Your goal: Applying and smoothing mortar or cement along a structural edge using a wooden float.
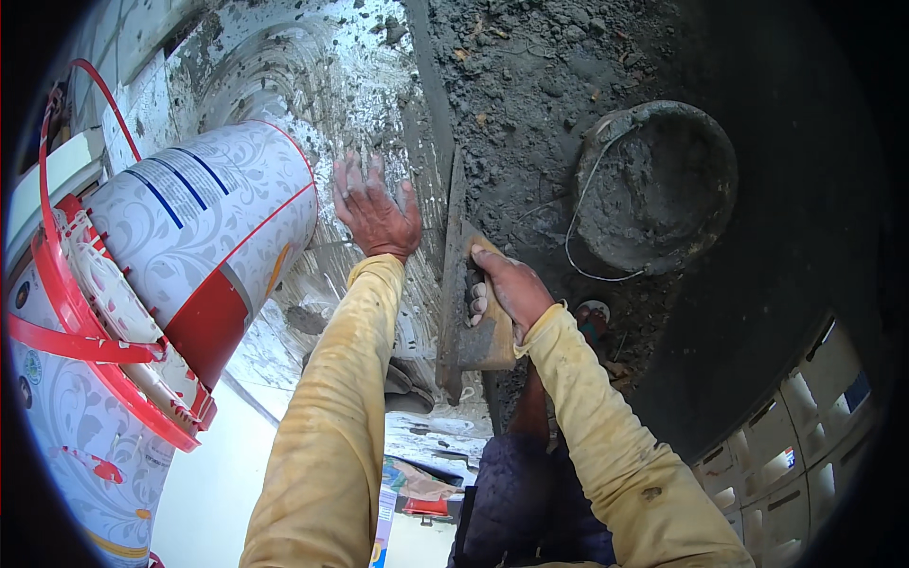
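Note:
My left hand [381,216] lies with its fingers stretched out on a pale surface [346,85] smeared with grey cement. Nothing is in it. My right hand [516,292] is wrapped round the handle of a plastering float [490,346], a tan, cement-stained board with a long narrow blade. The blade runs along the edge where the pale surface meets dark, rough mortar [521,123]. My fingers hide most of the handle.
Two patterned paint buckets with red trim, one [204,213] tilted above the other [85,417], are at left. A cement-caked bucket [579,180] with a wire handle stands at right. Pierced pale blocks [776,435] show at lower right. A sandalled foot [594,320] is below my right hand.

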`<state>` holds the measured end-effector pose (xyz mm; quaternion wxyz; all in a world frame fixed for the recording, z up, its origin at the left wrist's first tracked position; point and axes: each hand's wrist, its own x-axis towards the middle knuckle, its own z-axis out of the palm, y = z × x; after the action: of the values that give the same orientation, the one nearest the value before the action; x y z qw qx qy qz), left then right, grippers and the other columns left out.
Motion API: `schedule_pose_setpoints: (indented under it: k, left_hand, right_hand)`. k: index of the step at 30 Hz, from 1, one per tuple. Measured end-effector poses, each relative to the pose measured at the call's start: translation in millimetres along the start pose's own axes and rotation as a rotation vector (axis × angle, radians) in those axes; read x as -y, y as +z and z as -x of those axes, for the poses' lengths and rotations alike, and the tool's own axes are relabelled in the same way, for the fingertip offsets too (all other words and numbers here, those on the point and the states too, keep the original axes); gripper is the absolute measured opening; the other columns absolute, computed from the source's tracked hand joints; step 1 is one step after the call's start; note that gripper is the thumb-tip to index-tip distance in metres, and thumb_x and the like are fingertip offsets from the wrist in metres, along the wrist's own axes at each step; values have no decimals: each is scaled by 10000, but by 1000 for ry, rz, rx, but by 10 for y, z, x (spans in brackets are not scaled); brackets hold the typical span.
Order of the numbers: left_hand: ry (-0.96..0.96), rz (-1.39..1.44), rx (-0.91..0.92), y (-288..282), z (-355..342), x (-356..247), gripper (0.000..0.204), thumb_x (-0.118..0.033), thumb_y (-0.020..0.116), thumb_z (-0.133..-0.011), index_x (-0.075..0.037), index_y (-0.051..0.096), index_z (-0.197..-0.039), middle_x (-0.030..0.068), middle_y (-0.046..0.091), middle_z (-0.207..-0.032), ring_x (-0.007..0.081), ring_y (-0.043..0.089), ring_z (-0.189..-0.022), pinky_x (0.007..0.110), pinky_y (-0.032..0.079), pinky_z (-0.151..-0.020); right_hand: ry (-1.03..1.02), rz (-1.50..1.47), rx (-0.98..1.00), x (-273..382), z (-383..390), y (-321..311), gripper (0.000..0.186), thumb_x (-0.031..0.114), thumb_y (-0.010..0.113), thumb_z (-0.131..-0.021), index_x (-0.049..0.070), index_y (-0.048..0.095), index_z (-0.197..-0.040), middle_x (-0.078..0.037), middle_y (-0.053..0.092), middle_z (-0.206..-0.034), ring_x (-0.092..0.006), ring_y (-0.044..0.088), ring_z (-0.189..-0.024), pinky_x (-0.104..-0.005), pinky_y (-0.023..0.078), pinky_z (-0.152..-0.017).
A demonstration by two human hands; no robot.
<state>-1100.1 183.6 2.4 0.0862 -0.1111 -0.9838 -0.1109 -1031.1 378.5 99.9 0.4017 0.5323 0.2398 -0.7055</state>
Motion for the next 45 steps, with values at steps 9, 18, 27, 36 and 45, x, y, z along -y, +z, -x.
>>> schedule_pose_setpoints:
  k: [9,18,27,36,45]
  left_hand:
    - [10,-18,-6,113,92,187,531,-388,510,-988,-64,447,-1404,186,372,-1492,428,300,-1440,581,232,-1148]
    - [6,-13,24,77,43,3,536,-380,521,-983,-52,439,-1400,188,379,-1475,438,310,-1431,582,244,-1152]
    - [-6,-50,44,-40,12,-14,555,-304,567,-937,-56,417,-1410,188,361,-1493,434,285,-1447,574,219,-1158]
    - [7,-2,51,-33,-17,2,568,-281,574,-925,-41,414,-1414,191,352,-1504,444,276,-1448,571,219,-1163]
    - [-26,-15,113,-55,-7,42,559,-367,523,-957,-44,409,-1399,229,365,-1476,476,291,-1430,613,220,-1143]
  right_hand:
    - [-335,162,158,941,-266,464,420,412,627,-967,10,558,-1068,-63,539,-712,-179,558,-524,-369,536,-474]
    - [-441,311,113,1358,-1015,381,461,459,641,-952,6,573,-1001,-54,522,-688,-184,551,-507,-386,539,-446]
    - [-169,249,49,176,-567,-110,509,469,647,-952,17,493,-1128,-62,502,-662,-184,527,-464,-382,515,-424]
    - [-268,102,-16,20,-135,-124,454,497,578,-982,45,527,-974,-58,487,-580,-183,511,-424,-359,474,-397]
    - [-716,298,52,2170,-839,877,547,516,586,-968,-29,621,-991,-54,570,-630,-155,556,-464,-327,469,-419]
